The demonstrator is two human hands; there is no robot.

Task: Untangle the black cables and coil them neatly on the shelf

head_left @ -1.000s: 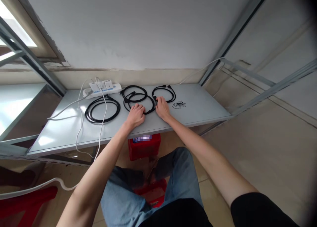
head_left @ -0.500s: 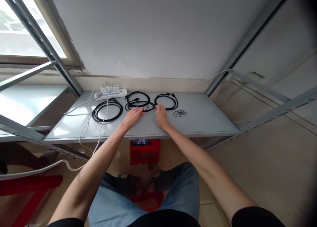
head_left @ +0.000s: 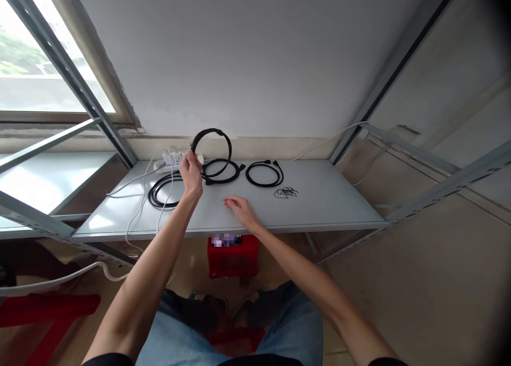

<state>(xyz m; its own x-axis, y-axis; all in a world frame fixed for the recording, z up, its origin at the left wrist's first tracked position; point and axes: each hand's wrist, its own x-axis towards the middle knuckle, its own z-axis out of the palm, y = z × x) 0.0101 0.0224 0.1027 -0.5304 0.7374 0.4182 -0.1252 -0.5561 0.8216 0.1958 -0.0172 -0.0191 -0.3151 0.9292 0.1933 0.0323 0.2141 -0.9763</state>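
Note:
My left hand (head_left: 191, 172) is closed around one side of a coiled black cable (head_left: 229, 142), which it holds up in a loop above the shelf (head_left: 319, 196). Partly behind that loop, a second black cable coil (head_left: 235, 175) lies flat with a plug at its right end. My right hand (head_left: 241, 210) hovers over the front of the shelf, fingers loosely stretched and holding nothing visible. To its upper right lies another cable coil (head_left: 263, 185) with two plug ends. A small heap of thin black ties (head_left: 286, 192) rests nearby. One more coil (head_left: 154, 197) sits left, partly hidden by my left forearm.
A white power strip (head_left: 159, 166) with plugged-in adapters stands at the back left, and white cords (head_left: 136, 217) drape over the front edge. Metal uprights (head_left: 355, 116) frame the shelf. A red stool (head_left: 232, 262) stands below.
My left hand has lifted a cable coil off the shelf, up and to the left. My right hand has come away from the cables, leftward and toward me. The view has tilted slightly.

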